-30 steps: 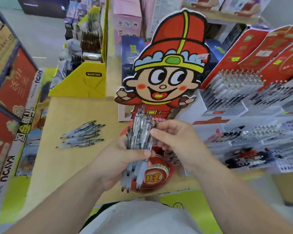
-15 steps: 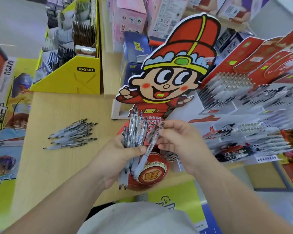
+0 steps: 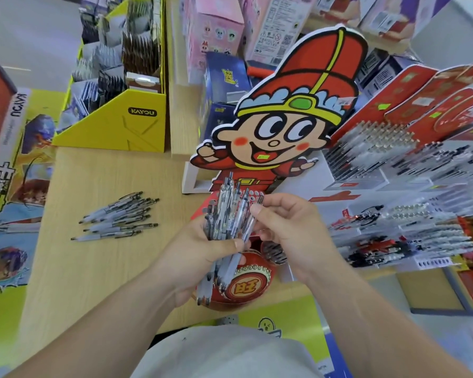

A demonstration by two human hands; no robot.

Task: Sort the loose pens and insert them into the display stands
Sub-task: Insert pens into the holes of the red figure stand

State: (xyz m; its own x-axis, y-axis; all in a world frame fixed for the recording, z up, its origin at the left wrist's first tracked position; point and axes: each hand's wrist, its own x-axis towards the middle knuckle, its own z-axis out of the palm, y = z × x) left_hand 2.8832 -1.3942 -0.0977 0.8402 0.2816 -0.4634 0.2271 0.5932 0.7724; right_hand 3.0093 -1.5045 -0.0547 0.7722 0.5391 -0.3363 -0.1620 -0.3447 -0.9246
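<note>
Pen [image 3: 249, 226] singled out now: pinched by right hand [image 3: 284, 227], tilted off bundle [image 3: 221, 214] gripped in left hand [image 3: 200, 255] over table's [image 3: 93, 268] front edge. Lower end maybe still under thumb. Bound next for a display stand [image 3: 366, 151]; loose pens [image 3: 118, 218] waiting near left edge.

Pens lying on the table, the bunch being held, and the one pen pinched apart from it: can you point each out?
loose pens [image 3: 118, 218], head view, middle of the pile.
pen bundle [image 3: 224, 214], head view, clear barrels in its upper half.
single pen [image 3: 247, 230], head view, clear barrel about midway along.
</note>
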